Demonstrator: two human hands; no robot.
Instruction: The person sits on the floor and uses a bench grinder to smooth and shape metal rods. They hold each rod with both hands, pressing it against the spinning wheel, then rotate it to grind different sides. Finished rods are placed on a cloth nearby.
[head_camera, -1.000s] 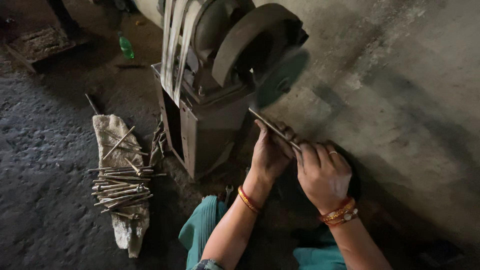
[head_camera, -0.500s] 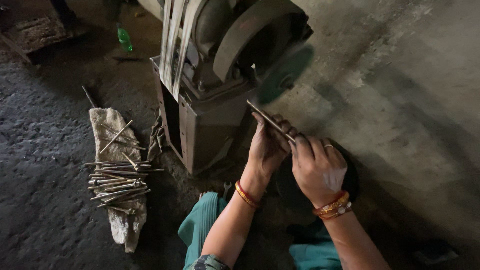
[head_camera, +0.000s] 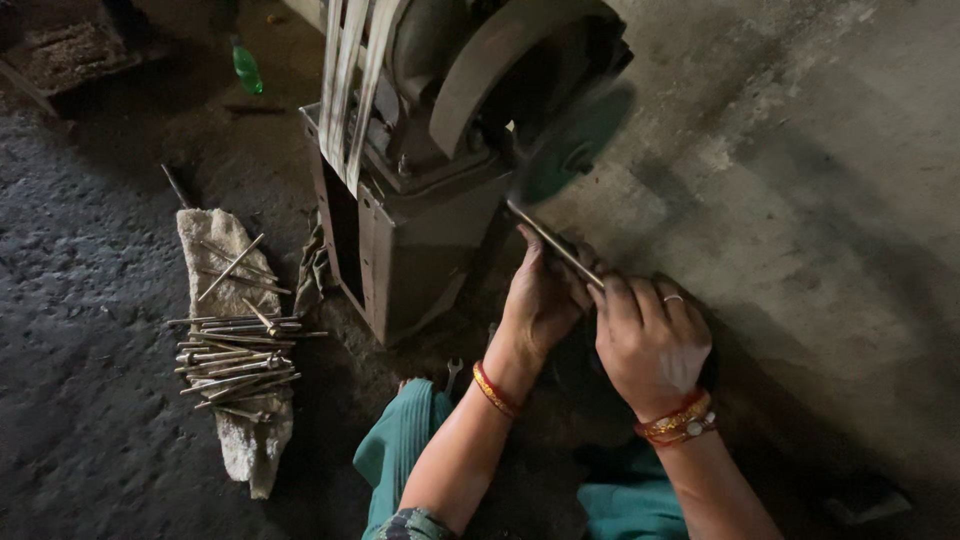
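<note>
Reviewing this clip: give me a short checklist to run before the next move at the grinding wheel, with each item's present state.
1. Both hands on the metal rod: ok; left hand and right hand both grip it.
2. Rod tip meets the green grinding wheel: ok; it appears to touch the wheel's lower edge.
3. Fingers away from the wheel: ok; the hands sit at the rod's lower end.
4. Hand protection: not ok; both hands are bare, with bangles at the wrists.
5. Wheel turning: cannot tell.
6. Pile of rods on the stone slab within reach: cannot tell.

Rod's (head_camera: 553, 243) lower end inside the hands.
</note>
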